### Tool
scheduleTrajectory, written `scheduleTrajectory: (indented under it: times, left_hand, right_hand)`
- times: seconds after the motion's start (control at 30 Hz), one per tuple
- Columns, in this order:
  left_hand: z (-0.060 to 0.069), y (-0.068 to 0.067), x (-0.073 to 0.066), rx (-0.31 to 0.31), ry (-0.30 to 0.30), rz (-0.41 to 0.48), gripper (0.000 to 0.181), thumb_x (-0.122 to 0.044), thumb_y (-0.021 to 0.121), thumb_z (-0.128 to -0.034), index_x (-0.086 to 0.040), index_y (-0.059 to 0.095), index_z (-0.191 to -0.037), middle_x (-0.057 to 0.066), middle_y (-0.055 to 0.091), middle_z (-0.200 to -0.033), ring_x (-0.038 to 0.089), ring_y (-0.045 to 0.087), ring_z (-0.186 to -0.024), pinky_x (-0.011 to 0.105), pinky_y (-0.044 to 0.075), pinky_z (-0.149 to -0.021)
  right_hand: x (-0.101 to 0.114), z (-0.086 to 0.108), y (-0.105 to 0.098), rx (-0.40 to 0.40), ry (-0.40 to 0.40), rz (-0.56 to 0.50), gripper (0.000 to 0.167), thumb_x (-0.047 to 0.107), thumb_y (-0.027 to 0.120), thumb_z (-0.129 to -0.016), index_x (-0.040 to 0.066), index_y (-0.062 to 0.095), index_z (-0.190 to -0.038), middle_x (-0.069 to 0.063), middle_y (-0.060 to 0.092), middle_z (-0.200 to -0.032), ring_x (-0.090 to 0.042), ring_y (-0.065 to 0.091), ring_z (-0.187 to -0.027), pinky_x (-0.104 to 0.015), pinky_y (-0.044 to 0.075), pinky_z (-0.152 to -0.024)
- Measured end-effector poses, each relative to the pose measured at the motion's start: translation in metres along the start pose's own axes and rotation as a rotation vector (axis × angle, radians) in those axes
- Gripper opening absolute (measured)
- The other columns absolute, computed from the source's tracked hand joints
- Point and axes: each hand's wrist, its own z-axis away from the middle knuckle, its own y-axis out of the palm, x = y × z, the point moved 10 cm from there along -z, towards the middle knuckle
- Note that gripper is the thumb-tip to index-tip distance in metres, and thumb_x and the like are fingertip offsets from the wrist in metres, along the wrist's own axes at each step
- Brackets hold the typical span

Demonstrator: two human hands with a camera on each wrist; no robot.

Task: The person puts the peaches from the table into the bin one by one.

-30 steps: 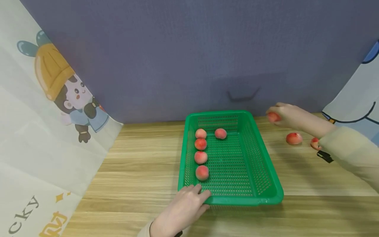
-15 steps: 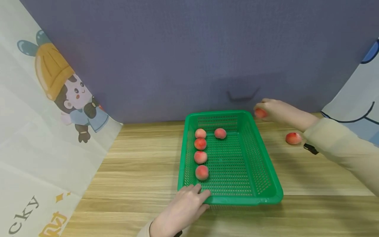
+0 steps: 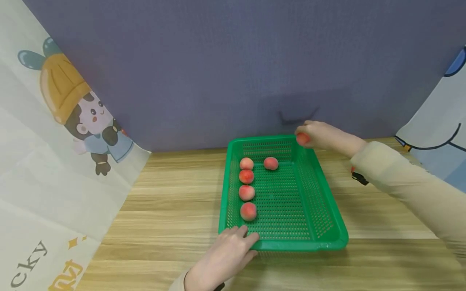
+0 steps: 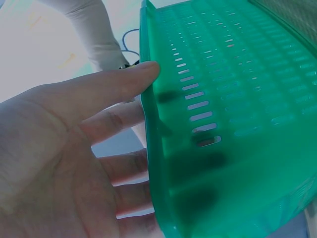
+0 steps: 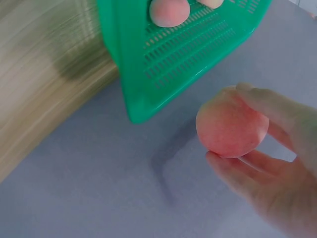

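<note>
A green basket (image 3: 287, 245) stands on the wooden table. Inside it, several peaches form a column along the left side, the nearest peach (image 3: 248, 211) close to the front; another peach (image 3: 271, 163) lies near the back. My left hand (image 3: 228, 252) grips the basket's front-left rim; in the left wrist view the thumb of the hand (image 4: 74, 144) lies over the rim (image 4: 152, 148), fingers on its outer side. My right hand (image 3: 322, 135) holds a peach (image 3: 303, 139) over the back-right corner. The right wrist view shows this peach (image 5: 232, 122) pinched between thumb and fingers.
Part of another peach (image 3: 352, 169) shows on the table (image 3: 174, 194) beside the right wrist, mostly hidden by the sleeve. A grey-blue wall (image 3: 204, 72) rises behind the basket. Cloths with cartoon prints hang at the left (image 3: 32, 161) and right.
My right hand has moved left with its peach, from beside the basket to the back-right corner. The sleeve now covers most of the peach lying on the table. The left hand has stayed put.
</note>
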Motion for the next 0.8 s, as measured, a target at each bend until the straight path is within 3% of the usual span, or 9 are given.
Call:
scheduleTrajectory:
  times: [0.4,0.8]
  left_hand:
    - [-0.014,0.008,0.003,0.030,-0.036,-0.008,0.019,-0.029,0.069,-0.0727,-0.016,0.059,-0.082,-0.006,0.048,-0.068,0.006,0.044,-0.055,0.014,0.026,-0.050]
    - [-0.027,0.013,0.004,0.015,-0.051,-0.028,0.020,-0.030,0.070,-0.0718,-0.016,0.059,-0.081,-0.006,0.048,-0.067,0.006,0.045,-0.055,0.014,0.025,-0.049]
  right_hand:
    - [-0.010,-0.028,0.024,0.071,0.025,-0.094,0.028,0.002,0.064,-0.074,-0.003,0.059,-0.101,-0.017,0.054,-0.089,-0.026,0.051,-0.074,-0.039,0.042,-0.065]
    - [-0.018,-0.049,0.048,0.107,0.029,-0.156,0.028,0.004,0.063,-0.075,-0.002,0.059,-0.102,-0.016,0.054,-0.091,-0.025,0.048,-0.074,-0.037,0.040,-0.066]
